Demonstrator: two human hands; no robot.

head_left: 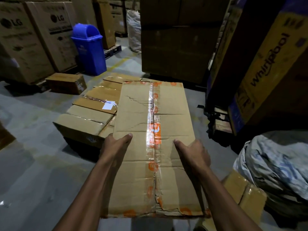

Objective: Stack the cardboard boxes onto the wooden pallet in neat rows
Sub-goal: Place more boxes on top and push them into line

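Box (153, 147) held lengthwise out in front, top up, taped seam with orange print down the middle. Left hand (115, 145) grips its left edge, thumb on top, fingers wrapped under, out of sight. Right hand (193, 152) grips the right edge the same way. Box's far end overlaps the row of boxes (93, 110) lying flat just beyond and left of it; what they sit on is hidden. Further left of the box: small carton (66, 83) on the floor, blue bin (90, 47). Right of box: Whirlpool carton (263, 64), grey sack (275, 164).
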